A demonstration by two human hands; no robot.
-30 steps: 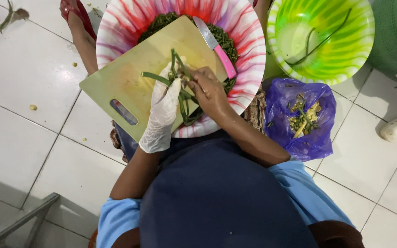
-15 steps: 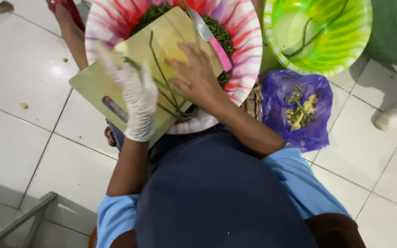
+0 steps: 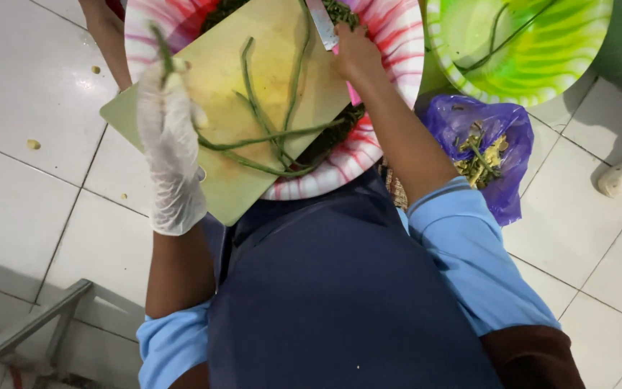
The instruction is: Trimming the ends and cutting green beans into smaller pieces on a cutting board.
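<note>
A pale green cutting board (image 3: 217, 173) lies across a pink and white striped basin (image 3: 390, 86) on my lap. Several long green beans (image 3: 275, 137) lie spread on the board. My left hand (image 3: 170, 144), in a white glove, rests on the board's left side and pinches the end of one bean near the top. My right hand (image 3: 354, 50) is closed on the pink handle of a knife (image 3: 322, 25) at the board's far right corner. Chopped greens (image 3: 336, 133) show in the basin under the board.
A green striped basin (image 3: 520, 43) with one bean in it stands at the upper right. A purple plastic bag (image 3: 484, 151) of vegetable scraps lies on the white tiled floor beside my right arm. A metal frame (image 3: 23, 335) is at the lower left.
Both hands have left the bunched beans at the board's middle. The beans now lie spread out; my left hand moved left, and my right hand moved up to the knife and took it.
</note>
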